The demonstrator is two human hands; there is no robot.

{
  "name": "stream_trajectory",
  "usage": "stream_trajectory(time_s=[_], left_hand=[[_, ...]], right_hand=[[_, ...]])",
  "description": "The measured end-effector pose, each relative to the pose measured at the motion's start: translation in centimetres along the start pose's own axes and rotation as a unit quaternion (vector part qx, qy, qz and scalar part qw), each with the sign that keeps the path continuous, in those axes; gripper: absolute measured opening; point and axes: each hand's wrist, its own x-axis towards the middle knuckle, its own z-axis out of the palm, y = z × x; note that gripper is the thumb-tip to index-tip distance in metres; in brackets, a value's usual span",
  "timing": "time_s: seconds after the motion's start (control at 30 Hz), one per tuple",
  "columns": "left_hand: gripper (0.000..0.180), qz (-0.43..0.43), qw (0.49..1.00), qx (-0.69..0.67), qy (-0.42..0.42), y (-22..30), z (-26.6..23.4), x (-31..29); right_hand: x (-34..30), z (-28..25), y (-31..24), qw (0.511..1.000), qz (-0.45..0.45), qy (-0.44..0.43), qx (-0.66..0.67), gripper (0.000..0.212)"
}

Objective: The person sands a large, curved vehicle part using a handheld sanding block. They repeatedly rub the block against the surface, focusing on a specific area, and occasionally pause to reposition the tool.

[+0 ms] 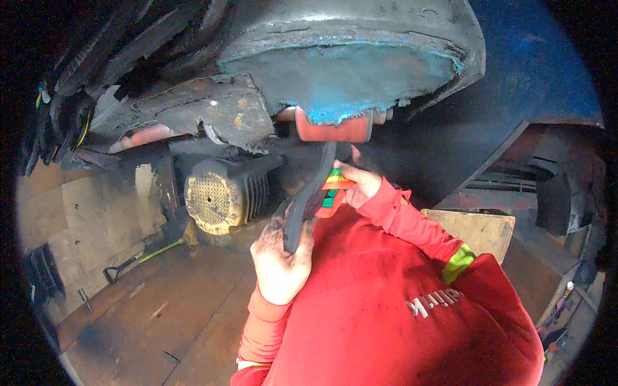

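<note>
A sandal [308,199] is held edge-on between my hands, its thick sole dark and dusty, with orange, yellow and green strap parts at its right side. My left hand [280,257] wraps round the near end of the sole, the fingers blackened with dust. My right hand [362,183] closes on the strap side, its farther fingers partly hidden. The sole's far tip meets or nearly touches the underside of a red roller [335,128]; I cannot tell if they are in contact. Above the roller hangs a ragged blue-grey dust-covered sheet [341,74] under a metal hood [360,26].
A motor [215,196] with a perforated yellowish cover stands beyond my left hand. Black cables [61,122] hang at the far left. A green-handled tool [161,249] lies on the brown floor [141,309]. A wooden board [476,231] leans at the right.
</note>
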Motion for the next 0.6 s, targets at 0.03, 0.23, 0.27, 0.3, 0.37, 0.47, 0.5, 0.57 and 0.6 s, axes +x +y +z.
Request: stream_trajectory(time_s=[0.03,0.23,0.27,0.3,0.37,0.47,0.5,0.57,0.6], left_hand=[[0.013,-0.022,0.999,0.037,-0.015,0.4,-0.4,-0.5],[0.019,0.072,0.997,0.024,-0.019,0.6,2.2,3.1],[0.018,0.056,0.997,0.009,-0.044,0.0,3.3,4.4],[0.020,0.062,0.998,0.002,-0.029,-0.4,3.5,4.0],[0.025,0.044,0.999,0.005,-0.011,-1.7,3.9,3.1],[0.036,0.025,0.998,0.027,-0.057,-2.9,2.1,-1.8],[0.040,0.013,0.996,-0.007,-0.082,-3.2,1.5,-3.2],[0.049,-0.038,0.988,-0.022,-0.151,-3.9,0.7,-4.5],[0.055,-0.071,0.981,-0.071,-0.165,-4.4,0.7,-4.2]], right_hand=[[-0.3,0.1,0.3,0.998,0.020,0.062,-0.019,0.044],[1.2,-1.0,-1.6,0.999,0.019,-0.015,0.034,0.037],[1.6,-1.4,-2.0,0.999,0.013,0.023,0.023,0.035],[2.0,-1.7,-2.3,1.000,0.010,0.017,0.013,0.034],[2.0,-2.5,-2.2,1.000,0.010,0.020,0.012,0.032],[0.9,-3.3,-0.8,0.999,0.021,-0.033,0.018,0.035],[0.5,-3.4,-0.3,0.999,0.000,-0.025,-0.023,0.036],[0.5,-3.4,0.8,0.993,-0.066,0.003,-0.094,0.057],[0.7,-3.3,1.2,0.986,-0.097,0.021,-0.131,0.069]])
